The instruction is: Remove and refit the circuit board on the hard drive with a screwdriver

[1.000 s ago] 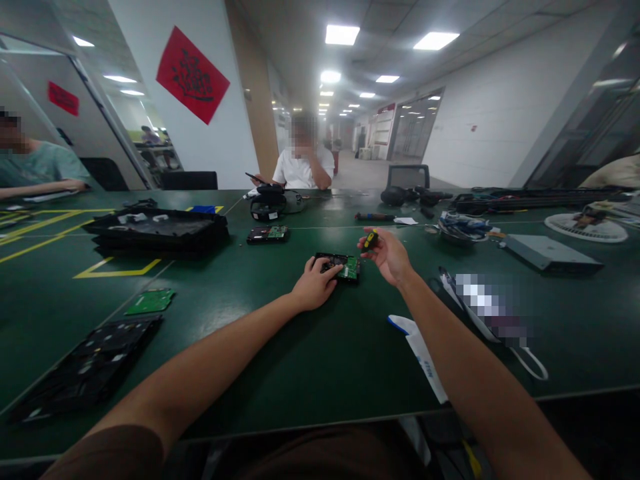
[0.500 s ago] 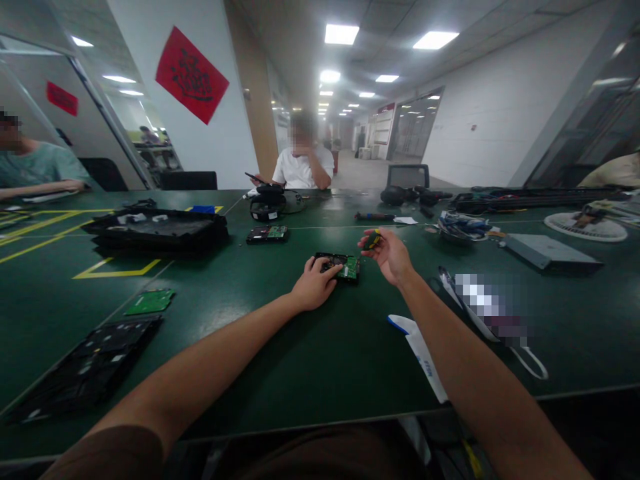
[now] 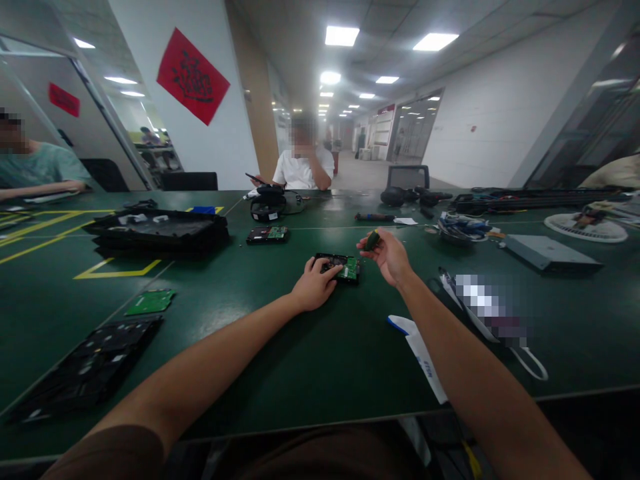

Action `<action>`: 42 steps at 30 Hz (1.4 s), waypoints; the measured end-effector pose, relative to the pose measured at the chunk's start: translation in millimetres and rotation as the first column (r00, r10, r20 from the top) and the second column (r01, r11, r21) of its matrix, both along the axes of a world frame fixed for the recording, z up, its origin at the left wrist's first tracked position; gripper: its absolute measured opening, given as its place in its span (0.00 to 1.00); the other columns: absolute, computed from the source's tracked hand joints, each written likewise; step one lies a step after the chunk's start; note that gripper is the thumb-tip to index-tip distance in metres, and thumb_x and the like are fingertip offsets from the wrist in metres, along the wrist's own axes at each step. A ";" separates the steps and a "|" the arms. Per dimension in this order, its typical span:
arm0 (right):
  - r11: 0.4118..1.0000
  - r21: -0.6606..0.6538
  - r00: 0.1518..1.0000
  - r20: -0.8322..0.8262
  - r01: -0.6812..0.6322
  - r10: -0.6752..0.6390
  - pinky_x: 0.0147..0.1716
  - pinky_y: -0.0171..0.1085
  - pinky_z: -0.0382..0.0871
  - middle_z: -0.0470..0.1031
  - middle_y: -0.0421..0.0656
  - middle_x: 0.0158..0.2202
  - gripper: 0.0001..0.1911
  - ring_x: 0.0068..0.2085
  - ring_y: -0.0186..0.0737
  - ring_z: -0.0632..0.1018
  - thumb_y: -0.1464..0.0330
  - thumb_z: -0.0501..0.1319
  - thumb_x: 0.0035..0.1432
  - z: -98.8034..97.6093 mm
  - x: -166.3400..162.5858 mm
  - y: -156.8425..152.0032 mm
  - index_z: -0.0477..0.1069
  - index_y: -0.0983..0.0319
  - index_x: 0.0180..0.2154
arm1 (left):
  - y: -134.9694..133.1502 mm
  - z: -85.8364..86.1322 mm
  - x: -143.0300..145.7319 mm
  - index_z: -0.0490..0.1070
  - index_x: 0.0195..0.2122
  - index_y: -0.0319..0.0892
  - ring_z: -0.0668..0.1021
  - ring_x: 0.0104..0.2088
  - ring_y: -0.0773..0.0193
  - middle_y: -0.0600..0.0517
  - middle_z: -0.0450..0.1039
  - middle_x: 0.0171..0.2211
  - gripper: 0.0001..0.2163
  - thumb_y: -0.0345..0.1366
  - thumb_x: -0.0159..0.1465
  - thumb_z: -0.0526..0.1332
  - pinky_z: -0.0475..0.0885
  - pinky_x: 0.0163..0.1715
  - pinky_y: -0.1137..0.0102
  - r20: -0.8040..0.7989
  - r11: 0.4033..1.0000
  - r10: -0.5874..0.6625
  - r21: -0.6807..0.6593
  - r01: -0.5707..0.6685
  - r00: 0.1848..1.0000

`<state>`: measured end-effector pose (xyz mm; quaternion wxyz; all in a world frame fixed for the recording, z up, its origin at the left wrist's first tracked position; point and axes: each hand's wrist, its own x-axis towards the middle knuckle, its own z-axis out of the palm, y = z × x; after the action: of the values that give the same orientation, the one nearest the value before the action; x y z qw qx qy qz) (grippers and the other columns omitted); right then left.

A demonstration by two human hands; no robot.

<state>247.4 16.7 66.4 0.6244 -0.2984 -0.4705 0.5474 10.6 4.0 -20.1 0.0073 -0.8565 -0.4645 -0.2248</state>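
A hard drive [image 3: 351, 268] lies on the green table with its circuit board facing up. My left hand [image 3: 316, 285] presses on its left part, fingers curled over the casing and board. Just right of the drive and a little above the table, my right hand [image 3: 393, 257] is closed around a screwdriver [image 3: 371, 241] with a dark green handle. The shaft is too thin and dim to make out, so I cannot tell whether its tip touches the drive. Another hard drive [image 3: 267, 234] rests farther back to the left.
Black plastic trays [image 3: 155, 230] are stacked at left. A green circuit board [image 3: 150, 302] and a black frame [image 3: 90, 363] lie nearer. At right are a grey metal box [image 3: 553, 253], a cable bundle [image 3: 463, 227] and a white-blue strap [image 3: 425, 360]. A person [image 3: 304, 167] sits opposite.
The screwdriver handle has turned in my right fingers; its yellow-and-black side now shows mostly dark green. My left hand and the hard drive stay in place.
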 end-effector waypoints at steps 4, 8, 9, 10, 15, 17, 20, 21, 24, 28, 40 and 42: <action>1.000 -0.004 1.000 0.005 -0.023 0.023 0.34 0.37 0.79 0.81 0.45 0.36 0.17 0.39 0.42 0.82 0.54 0.64 0.61 2.0 1.2 -1.6 0.78 0.60 0.43 | 0.4 -0.2 -0.3 0.63 0.69 0.59 0.56 0.69 0.37 0.47 0.55 0.67 0.23 0.42 0.73 0.57 0.57 0.68 0.38 -0.001 1.000 -0.007 -0.005 0.007 1.000; 0.999 0.036 0.998 0.060 0.008 -0.010 0.28 0.34 0.76 0.80 0.42 0.35 0.15 0.39 0.41 0.82 0.56 0.69 0.57 2.3 -0.5 -3.3 0.78 0.59 0.41 | 0.1 0.4 -0.2 0.64 0.69 0.58 0.55 0.69 0.36 0.46 0.55 0.67 0.23 0.42 0.73 0.57 0.57 0.67 0.38 0.000 1.000 -0.005 -0.008 0.005 1.000; 0.999 0.046 0.998 0.062 0.012 -0.015 0.28 0.33 0.75 0.80 0.41 0.35 0.14 0.39 0.41 0.82 0.56 0.70 0.56 2.0 -1.1 -3.6 0.77 0.58 0.39 | -0.1 0.6 0.0 0.64 0.69 0.58 0.55 0.69 0.37 0.46 0.55 0.67 0.23 0.42 0.73 0.57 0.57 0.67 0.38 0.001 1.000 -0.006 -0.005 0.006 1.000; 0.999 0.051 0.998 0.060 0.012 -0.015 0.28 0.33 0.75 0.80 0.41 0.35 0.14 0.39 0.41 0.82 0.57 0.71 0.55 1.7 -1.7 -3.8 0.76 0.58 0.38 | -0.3 0.9 0.1 0.64 0.69 0.58 0.56 0.69 0.37 0.46 0.55 0.67 0.23 0.42 0.72 0.57 0.56 0.68 0.38 0.002 1.000 -0.009 -0.004 0.009 1.000; 1.000 0.014 1.000 0.007 -0.020 0.020 0.33 0.36 0.78 0.81 0.43 0.36 0.17 0.40 0.42 0.83 0.53 0.70 0.56 0.7 -2.5 -3.7 0.73 0.58 0.36 | -1.3 1.4 0.5 0.64 0.69 0.57 0.56 0.69 0.37 0.47 0.56 0.67 0.23 0.42 0.72 0.58 0.57 0.68 0.39 0.004 1.000 -0.002 -0.004 0.002 1.000; 0.999 -0.009 0.999 -0.017 -0.047 0.047 0.34 0.37 0.79 0.81 0.44 0.36 0.18 0.40 0.42 0.83 0.51 0.68 0.58 0.8 -1.5 -3.2 0.75 0.59 0.38 | -1.2 1.1 0.5 0.64 0.69 0.58 0.55 0.70 0.37 0.47 0.55 0.67 0.23 0.42 0.72 0.58 0.57 0.68 0.39 0.003 1.000 0.007 -0.008 -0.006 1.000; 0.998 -0.009 0.998 0.003 -0.055 0.055 0.32 0.36 0.78 0.81 0.44 0.36 0.19 0.39 0.42 0.82 0.51 0.66 0.60 0.9 0.3 -2.4 0.78 0.60 0.42 | -0.6 0.5 0.6 0.63 0.69 0.59 0.55 0.70 0.36 0.47 0.55 0.67 0.24 0.43 0.72 0.58 0.59 0.67 0.39 -0.006 1.000 0.013 -0.021 -0.013 1.000; 0.999 0.003 0.999 0.021 -0.044 0.044 0.31 0.36 0.77 0.80 0.44 0.35 0.19 0.39 0.41 0.81 0.52 0.66 0.60 0.9 0.7 -2.2 0.79 0.60 0.42 | -0.4 0.4 0.7 0.62 0.69 0.60 0.55 0.70 0.36 0.47 0.54 0.67 0.24 0.43 0.72 0.57 0.59 0.67 0.38 -0.009 1.000 0.013 -0.024 -0.014 1.000; 0.999 0.041 0.998 0.055 -0.010 0.007 0.28 0.33 0.75 0.79 0.42 0.35 0.16 0.38 0.39 0.80 0.54 0.70 0.57 1.0 0.5 -2.3 0.79 0.59 0.39 | -0.2 0.7 0.5 0.62 0.70 0.59 0.54 0.70 0.35 0.47 0.54 0.67 0.24 0.43 0.73 0.57 0.60 0.66 0.38 -0.017 1.000 0.013 -0.028 -0.014 1.000; 0.999 0.041 0.998 0.064 -0.016 0.013 0.28 0.33 0.75 0.80 0.42 0.36 0.16 0.38 0.40 0.81 0.54 0.72 0.54 1.5 -1.5 -4.2 0.76 0.59 0.35 | -1.2 1.9 -0.2 0.63 0.69 0.59 0.54 0.70 0.35 0.47 0.54 0.68 0.24 0.43 0.72 0.57 0.59 0.66 0.38 -0.009 0.999 0.005 -0.035 -0.005 1.000; 1.000 0.026 0.999 0.050 -0.004 0.003 0.30 0.34 0.76 0.80 0.42 0.36 0.17 0.39 0.40 0.80 0.53 0.68 0.58 2.7 0.8 -3.8 0.79 0.59 0.41 | -1.2 1.2 0.7 0.64 0.69 0.58 0.55 0.70 0.37 0.47 0.55 0.68 0.24 0.42 0.72 0.58 0.57 0.68 0.38 0.002 1.000 0.004 -0.026 -0.004 1.000; 0.999 0.040 0.998 0.053 0.017 -0.019 0.28 0.34 0.75 0.79 0.41 0.35 0.16 0.38 0.39 0.80 0.54 0.71 0.55 2.5 -0.1 -3.6 0.78 0.58 0.38 | -0.8 1.2 0.9 0.64 0.69 0.57 0.56 0.70 0.37 0.46 0.55 0.67 0.23 0.41 0.72 0.57 0.56 0.68 0.37 -0.002 1.000 0.004 -0.019 -0.004 1.000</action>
<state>247.4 13.2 68.9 0.6222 -0.3049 -0.4950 0.5243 11.5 3.2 -18.9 0.0001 -0.8559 -0.4682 -0.2197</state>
